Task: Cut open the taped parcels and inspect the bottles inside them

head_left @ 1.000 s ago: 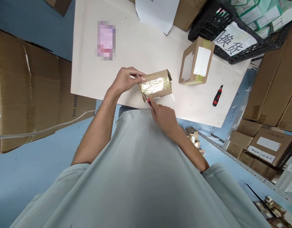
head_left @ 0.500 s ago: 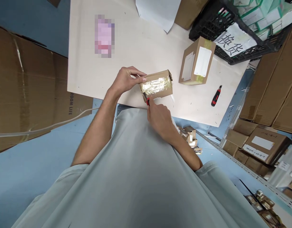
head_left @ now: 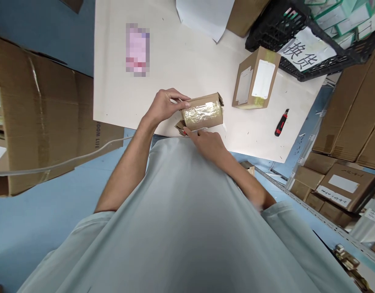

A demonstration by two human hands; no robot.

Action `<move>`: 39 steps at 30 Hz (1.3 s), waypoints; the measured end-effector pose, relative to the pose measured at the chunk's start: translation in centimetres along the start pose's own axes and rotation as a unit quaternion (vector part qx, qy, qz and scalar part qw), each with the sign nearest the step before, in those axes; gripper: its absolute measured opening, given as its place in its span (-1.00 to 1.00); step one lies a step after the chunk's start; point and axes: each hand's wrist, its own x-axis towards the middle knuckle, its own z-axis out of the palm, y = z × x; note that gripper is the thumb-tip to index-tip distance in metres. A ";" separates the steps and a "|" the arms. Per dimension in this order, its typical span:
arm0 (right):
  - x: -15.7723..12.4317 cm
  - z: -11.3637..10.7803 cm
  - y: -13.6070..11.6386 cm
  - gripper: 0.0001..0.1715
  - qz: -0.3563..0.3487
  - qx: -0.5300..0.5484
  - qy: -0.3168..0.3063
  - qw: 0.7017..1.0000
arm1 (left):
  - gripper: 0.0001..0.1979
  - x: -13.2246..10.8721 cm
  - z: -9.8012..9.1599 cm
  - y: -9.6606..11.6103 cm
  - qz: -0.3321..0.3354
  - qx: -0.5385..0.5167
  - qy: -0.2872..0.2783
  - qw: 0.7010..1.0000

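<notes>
A small cardboard box point(head_left: 203, 114), wrapped in shiny clear tape, lies near the front edge of the table. My left hand point(head_left: 166, 106) grips its upper left corner, thumb on top and fingers behind. At the box's lower left end a flap point(head_left: 180, 126) sticks outward. My right hand point(head_left: 209, 144) is closed at that end, below the box, around a utility knife; only a bit of red shows by the fingertip and the blade is hidden. Right of it, a taller cardboard box point(head_left: 244, 85) with white labels stands upright.
A second red and black utility knife point(head_left: 281, 123) lies at the table's right. Behind it sits a black crate point(head_left: 297, 73) of green and white boxes. White paper point(head_left: 204, 16) and a blurred pink item point(head_left: 138, 49) lie farther back. A large carton point(head_left: 59, 110) stands left of the table point(head_left: 114, 97).
My right hand has moved the knife to the box's lower left end, and the flap there now stands out. The knife is mostly hidden now. My left hand keeps its hold.
</notes>
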 end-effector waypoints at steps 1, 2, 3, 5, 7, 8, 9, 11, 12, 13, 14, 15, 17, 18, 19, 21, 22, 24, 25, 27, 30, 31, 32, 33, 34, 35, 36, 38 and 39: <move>-0.1 0.3 0.5 -0.18 -0.003 0.001 0.006 1.000 | -0.80 0.0 0.0 0.1 0.000 0.001 -0.002 1.000; -0.3 0.5 1.0 -0.19 -0.001 0.005 0.014 1.000 | -0.79 0.0 0.1 0.2 0.000 0.002 -0.004 1.000; -0.7 0.5 1.4 -0.22 0.004 0.014 0.024 1.000 | -0.79 -0.1 0.1 0.5 0.000 0.003 -0.005 1.000; -1.8 0.4 2.3 -0.27 0.021 0.043 0.058 0.997 | -0.76 -0.3 0.2 0.9 -0.004 0.001 -0.007 1.000; -2.8 0.1 3.3 -0.30 0.047 0.078 0.107 0.990 | -0.70 -0.6 0.5 1.2 -0.013 -0.010 0.003 1.000; -3.1 0.0 3.8 -0.30 0.062 0.093 0.128 0.985 | -0.64 -0.8 0.7 1.1 -0.022 -0.023 0.018 0.999; -3.2 -0.1 4.1 -0.28 0.079 0.104 0.145 0.981 | -0.59 -1.0 1.0 0.8 -0.034 -0.039 0.042 0.998; -2.6 0.0 4.1 -0.18 0.109 0.116 0.160 0.974 | -0.49 -1.3 1.8 -0.3 -0.065 -0.080 0.108 0.989; -1.9 0.0 3.7 -0.11 0.120 0.119 0.162 0.972 | -0.46 -1.5 2.2 -1.2 -0.083 -0.098 0.146 0.981; -1.1 0.0 3.0 -0.04 0.125 0.119 0.165 0.971 | -0.46 -1.6 2.6 -2.2 -0.102 -0.113 0.182 0.972; -0.2 0.0 2.2 0.02 0.126 0.116 0.169 0.971 | -0.49 -1.8 3.1 -3.2 -0.125 -0.129 0.209 0.961; 0.8 0.0 1.3 0.05 0.120 0.112 0.175 0.971 | -0.53 -1.9 3.6 -4.2 -0.154 -0.146 0.230 0.950; 2.6 -0.1 -0.3 0.03 0.095 0.099 0.187 0.973 | -0.62 -2.1 4.4 -5.9 -0.206 -0.167 0.232 0.936; 3.3 -0.2 -0.7 -0.01 0.085 0.094 0.187 0.974 | -0.66 -2.3 4.8 -6.5 -0.227 -0.171 0.225 0.932; 3.9 -0.2 -0.9 -0.06 0.079 0.090 0.187 0.975 | -0.68 -2.4 5.1 -7.1 -0.245 -0.171 0.216 0.930; 4.8 -0.3 -0.5 -0.14 0.085 0.086 0.187 0.975 | -0.72 -2.5 5.7 -7.9 -0.274 -0.168 0.199 0.926; 5.0 -0.3 0.1 -0.16 0.094 0.086 0.194 0.973 | -0.72 -2.5 6.0 -8.2 -0.286 -0.165 0.193 0.924; 5.1 -0.2 1.5 -0.18 0.113 0.094 0.220 0.964 | -0.70 -2.4 6.6 -8.6 -0.303 -0.160 0.177 0.923; 5.0 -0.1 2.2 -0.18 0.121 0.101 0.238 0.958 | -0.69 -2.3 6.9 -8.8 -0.307 -0.159 0.168 0.923; 4.8 0.0 3.7 -0.19 0.133 0.117 0.273 0.946 | -0.66 -1.8 7.6 -9.0 -0.302 -0.168 0.146 0.927; 4.3 0.1 5.6 -0.20 0.141 0.137 0.301 0.933 | -0.63 -0.9 8.5 -8.7 -0.275 -0.189 0.126 0.934; 4.1 0.1 6.2 -0.21 0.142 0.144 0.307 0.930 | -0.61 -0.7 8.8 -8.5 -0.269 -0.189 0.126 0.936; 3.9 0.1 6.7 -0.22 0.143 0.151 0.313 0.927 | -0.59 -0.4 9.0 -8.2 -0.265 -0.187 0.129 0.937; 3.7 0.2 7.2 -0.22 0.146 0.159 0.321 0.922 | -0.58 -0.2 9.1 -7.9 -0.262 -0.185 0.133 0.938; 3.5 0.3 7.6 -0.23 0.149 0.167 0.329 0.917 | -0.57 -0.1 9.1 -7.6 -0.259 -0.182 0.137 0.939; 3.3 0.5 8.1 -0.24 0.153 0.175 0.338 0.912 | -0.58 0.0 9.1 -7.3 -0.254 -0.177 0.142 0.940; 3.1 0.7 8.4 -0.24 0.155 0.185 0.345 0.907 | -0.58 0.0 8.9 -6.9 -0.248 -0.168 0.150 0.942; 2.8 1.3 9.1 -0.26 0.147 0.208 0.358 0.898 | -0.58 -0.4 8.2 -6.3 -0.236 -0.140 0.170 0.946; 2.7 1.6 9.4 -0.26 0.140 0.223 0.366 0.893 | -0.57 -0.6 7.7 -6.0 -0.229 -0.125 0.181 0.948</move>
